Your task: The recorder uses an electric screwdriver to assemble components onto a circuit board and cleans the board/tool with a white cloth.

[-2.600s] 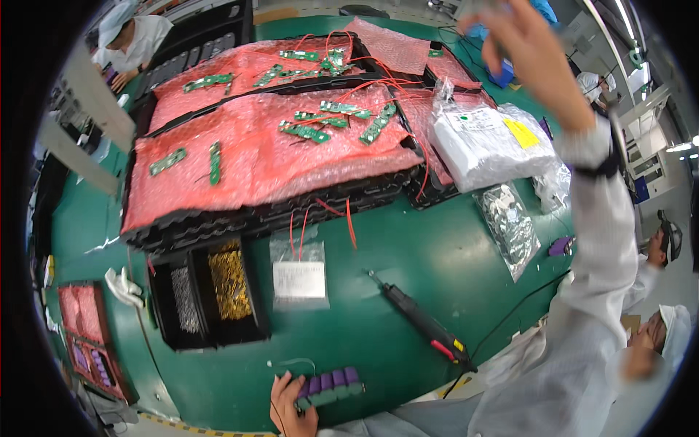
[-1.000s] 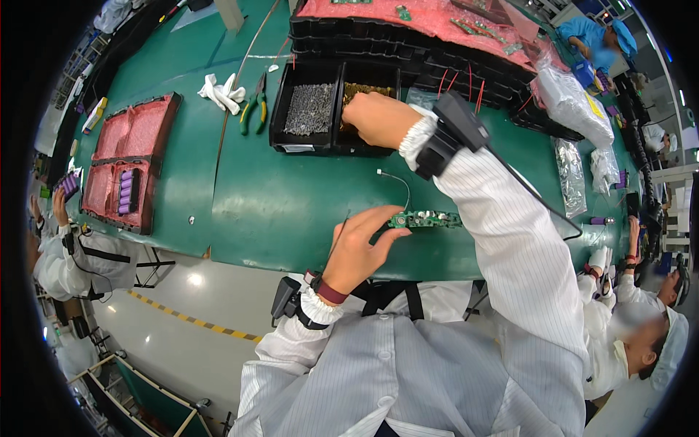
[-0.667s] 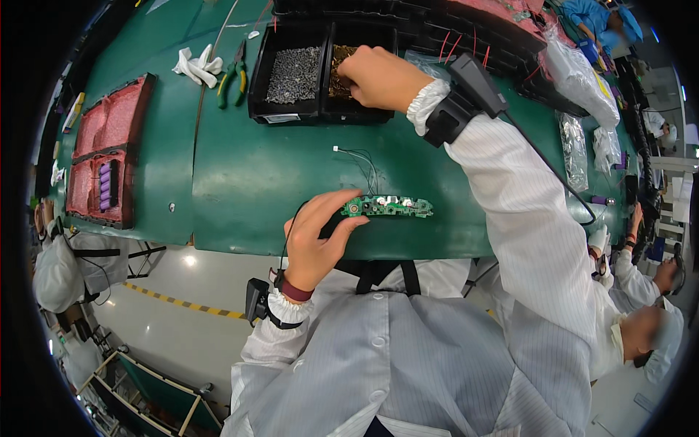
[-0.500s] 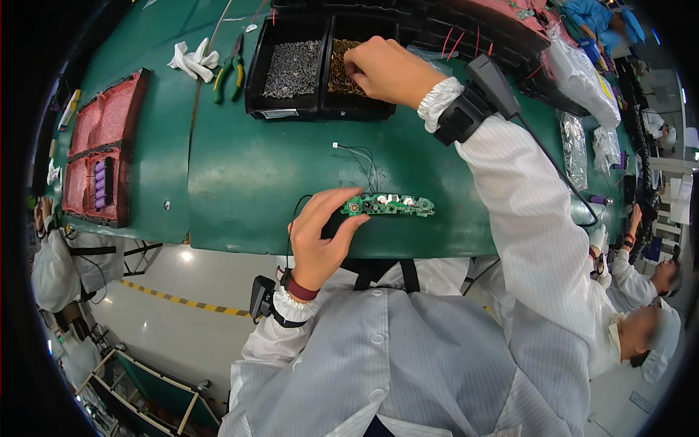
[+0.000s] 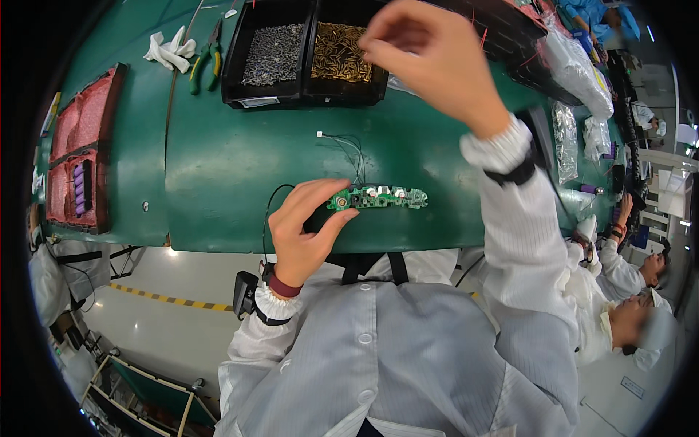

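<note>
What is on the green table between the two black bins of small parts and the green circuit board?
In the head view, between the black bins and the circuit board lies mostly bare green table, crossed only by thin wires with a small white connector.

The person is wearing a pale, finely striped work coat (image 5: 408, 364) that is fastening down the front with round white buttons, its sleeves ending in ribbed knit cuffs. The left hand (image 5: 302, 226) is bare, with a dark red band and a black strap sitting at that wrist. The right hand (image 5: 429, 54) is bare too, and a black band is wrapping the sleeve just behind its cuff.
</note>
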A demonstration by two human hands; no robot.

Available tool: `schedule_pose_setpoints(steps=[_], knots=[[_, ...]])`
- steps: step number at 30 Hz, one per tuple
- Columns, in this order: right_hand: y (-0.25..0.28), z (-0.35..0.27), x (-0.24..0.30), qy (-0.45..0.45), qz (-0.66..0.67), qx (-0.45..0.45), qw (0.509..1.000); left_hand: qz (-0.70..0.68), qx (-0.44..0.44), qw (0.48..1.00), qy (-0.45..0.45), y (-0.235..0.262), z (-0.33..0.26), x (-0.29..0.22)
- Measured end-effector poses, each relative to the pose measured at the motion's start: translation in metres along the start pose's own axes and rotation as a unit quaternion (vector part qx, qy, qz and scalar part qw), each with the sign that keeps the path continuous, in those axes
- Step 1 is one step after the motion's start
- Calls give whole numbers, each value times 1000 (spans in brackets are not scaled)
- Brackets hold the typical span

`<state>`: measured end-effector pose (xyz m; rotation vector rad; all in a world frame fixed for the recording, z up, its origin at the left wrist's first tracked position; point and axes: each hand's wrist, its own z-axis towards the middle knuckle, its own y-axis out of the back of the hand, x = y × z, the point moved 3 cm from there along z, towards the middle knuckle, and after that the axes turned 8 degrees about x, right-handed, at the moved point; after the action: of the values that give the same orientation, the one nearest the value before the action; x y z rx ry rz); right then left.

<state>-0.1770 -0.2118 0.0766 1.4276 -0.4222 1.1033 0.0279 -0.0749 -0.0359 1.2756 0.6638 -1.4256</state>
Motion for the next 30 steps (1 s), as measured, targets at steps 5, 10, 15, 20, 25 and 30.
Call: schedule_pose_setpoints(steps=[5, 10, 15, 20, 25, 30], knots=[[20, -85, 17, -60, 129, -25, 990, 0, 14, 1000, -6, 3, -1, 1], [20, -138, 26, -113, -33, 59, 991, 5, 23, 1000, -6, 4, 0, 2], [-2, -166, 32, -157, -98, 69, 980, 8, 6, 1000, -15, 2, 0, 1], [-16, -168, 39, -127, -173, 45, 976, 4, 25, 999, -22, 2, 0, 4], [-18, -166, 38, -100, -166, 12, 981, 3, 29, 999, -17, 3, 1, 5], [-18, -164, 42, -107, -204, 46, 972, 7, 26, 999, -19, 2, 1, 3]])
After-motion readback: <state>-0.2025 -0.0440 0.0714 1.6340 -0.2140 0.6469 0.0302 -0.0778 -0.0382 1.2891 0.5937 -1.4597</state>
